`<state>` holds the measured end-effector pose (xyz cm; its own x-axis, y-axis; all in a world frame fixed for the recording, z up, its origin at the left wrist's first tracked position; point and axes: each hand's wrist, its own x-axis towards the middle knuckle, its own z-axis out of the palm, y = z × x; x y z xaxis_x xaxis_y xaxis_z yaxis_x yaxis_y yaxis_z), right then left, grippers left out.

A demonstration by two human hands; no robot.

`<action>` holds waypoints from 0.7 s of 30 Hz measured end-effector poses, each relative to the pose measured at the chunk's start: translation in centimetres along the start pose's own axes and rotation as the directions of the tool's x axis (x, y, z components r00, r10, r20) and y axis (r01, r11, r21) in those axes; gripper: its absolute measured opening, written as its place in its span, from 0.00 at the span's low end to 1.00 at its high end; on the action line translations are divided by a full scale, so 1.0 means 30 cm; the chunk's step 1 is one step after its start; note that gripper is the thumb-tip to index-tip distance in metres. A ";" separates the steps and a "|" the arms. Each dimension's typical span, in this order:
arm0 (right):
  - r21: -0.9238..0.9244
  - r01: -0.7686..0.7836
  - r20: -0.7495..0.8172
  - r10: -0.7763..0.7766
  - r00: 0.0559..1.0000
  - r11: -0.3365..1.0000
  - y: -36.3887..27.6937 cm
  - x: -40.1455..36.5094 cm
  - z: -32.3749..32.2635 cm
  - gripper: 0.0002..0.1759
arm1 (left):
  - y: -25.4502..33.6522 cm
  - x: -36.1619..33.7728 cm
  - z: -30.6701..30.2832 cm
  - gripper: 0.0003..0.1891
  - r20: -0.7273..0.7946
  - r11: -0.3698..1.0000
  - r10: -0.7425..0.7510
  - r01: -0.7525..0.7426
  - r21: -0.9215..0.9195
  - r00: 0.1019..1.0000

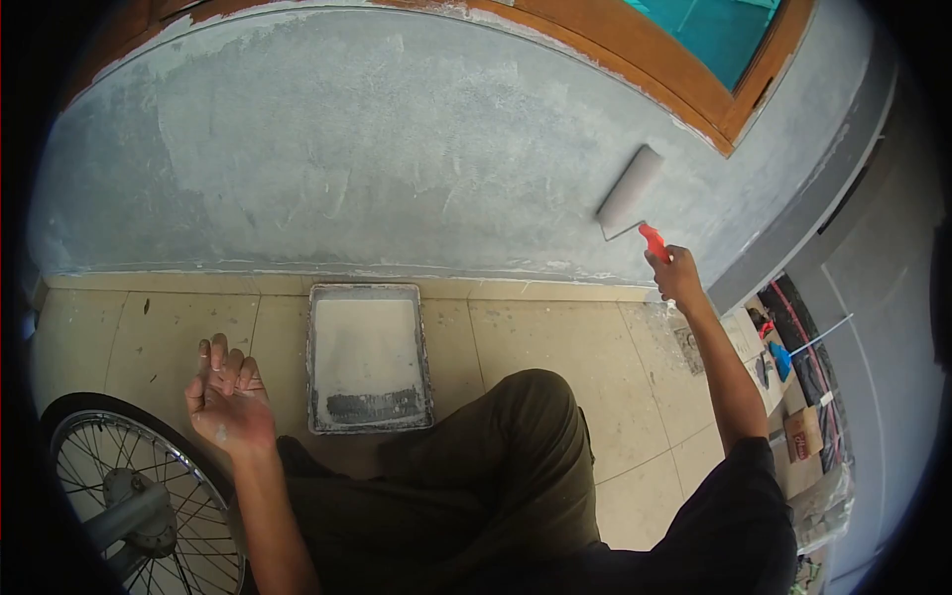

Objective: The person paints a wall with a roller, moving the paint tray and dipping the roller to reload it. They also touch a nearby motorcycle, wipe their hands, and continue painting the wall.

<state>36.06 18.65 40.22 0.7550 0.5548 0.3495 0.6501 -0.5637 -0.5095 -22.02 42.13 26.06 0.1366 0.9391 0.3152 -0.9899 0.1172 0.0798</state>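
Observation:
My right hand (676, 277) is wrapped round the red handle of a paint roller (631, 188). The roller's pale sleeve lies tilted against the grey wall (397, 149), below the wooden window frame. To the left, my left hand (231, 397) is raised palm up with its fingers apart and slightly curled, holding nothing; whitish smears mark the palm and fingers. Between my hands, a paint tray (428, 372) with whitish paint and a dark ribbed patch at its near end stands on the tiled floor, close to the wall's foot.
A spoked wheel (159, 476) is at the lower left, beside my left forearm. My bent leg (516, 436) lies just in front of the tray. On the right are a small box (803, 433), a blue item (780, 361) and plastic wrapping (825, 506) along the floor's edge.

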 end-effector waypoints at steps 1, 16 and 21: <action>0.044 -0.035 0.044 0.033 0.998 0.998 -0.112 -0.065 0.015 0.22 | 0.002 0.000 -0.004 0.13 -0.013 1.000 0.016 -0.016 0.007 1.000; 0.190 0.514 0.324 -0.548 0.771 0.836 -0.828 -0.261 0.809 0.23 | 0.098 -0.006 -0.138 0.17 -0.074 0.996 0.092 -0.090 0.028 0.993; 0.133 0.588 0.362 -0.591 0.721 0.798 -0.829 -0.218 0.812 0.23 | 0.124 -0.014 -0.156 0.17 -0.171 0.991 0.132 -0.124 0.057 0.976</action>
<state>12.86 43.94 31.44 0.1289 0.9545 0.2688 0.9513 -0.0425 -0.3054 -25.93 43.67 21.80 -0.0040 0.9876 0.1570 -0.9954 -0.0189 0.0936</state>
